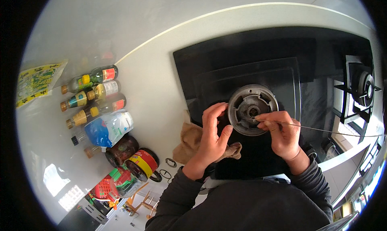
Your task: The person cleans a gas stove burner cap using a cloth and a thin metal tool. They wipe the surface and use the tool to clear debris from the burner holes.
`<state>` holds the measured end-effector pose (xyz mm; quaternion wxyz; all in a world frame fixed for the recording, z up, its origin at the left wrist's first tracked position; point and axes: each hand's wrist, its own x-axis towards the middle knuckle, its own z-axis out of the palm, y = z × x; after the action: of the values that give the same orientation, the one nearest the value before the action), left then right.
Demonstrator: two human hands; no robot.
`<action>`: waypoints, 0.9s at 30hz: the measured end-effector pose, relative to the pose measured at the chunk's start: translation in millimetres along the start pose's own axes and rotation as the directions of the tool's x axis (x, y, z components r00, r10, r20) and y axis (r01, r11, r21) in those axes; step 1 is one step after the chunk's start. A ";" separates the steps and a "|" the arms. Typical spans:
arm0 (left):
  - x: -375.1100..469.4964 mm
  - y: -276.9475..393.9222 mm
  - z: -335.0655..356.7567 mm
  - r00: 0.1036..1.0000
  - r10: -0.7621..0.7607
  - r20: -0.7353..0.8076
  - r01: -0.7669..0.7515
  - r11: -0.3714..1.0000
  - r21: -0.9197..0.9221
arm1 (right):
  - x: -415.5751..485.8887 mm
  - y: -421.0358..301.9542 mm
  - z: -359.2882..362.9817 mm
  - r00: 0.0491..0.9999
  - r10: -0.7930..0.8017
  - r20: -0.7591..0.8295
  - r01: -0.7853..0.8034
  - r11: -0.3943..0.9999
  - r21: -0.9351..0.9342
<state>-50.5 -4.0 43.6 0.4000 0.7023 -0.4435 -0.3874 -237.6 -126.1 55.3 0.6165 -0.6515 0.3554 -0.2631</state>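
A round metal gas burner base (235,123) sits on the black glass hob (260,49) in front of me. Between the thumb and fingers of my right hand (281,132) is a long thin metal wire (326,130), its near end over the inside of the burner base and its far end reaching to the right edge of the view. My left hand (213,134) rests at the left side of the base, thumb and fingers apart, fingertips at the rim. A crumpled brown cloth (189,137) lies partly under my left wrist.
A second burner with its pan support (347,110) stands at the far right. Left on the worktop (151,110) are several glass bottles (105,75), a blue and white pouch (108,128) and dark jars (142,164). Two small rings (170,162) lie near the worktop's front edge.
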 end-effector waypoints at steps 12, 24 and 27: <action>0.8 -0.9 1.1 1.000 0.018 -0.006 -0.018 0.999 -0.043 | 1.9 2.1 4.2 0.998 -0.037 -0.044 0.037 0.999 0.008; 0.7 -0.8 0.4 1.000 0.021 -0.002 -0.021 1.000 -0.004 | 2.7 6.3 6.8 0.993 -0.076 -0.091 0.081 0.995 0.050; 1.0 -0.4 -0.4 1.000 0.022 0.004 -0.022 1.000 0.018 | 4.2 8.3 5.5 0.982 -0.184 -0.053 0.184 0.983 -0.009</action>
<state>-49.7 -4.7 43.2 0.3969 0.7004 -0.4553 -0.3803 -231.8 -125.8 46.1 0.5785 -0.6754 0.3107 -0.3356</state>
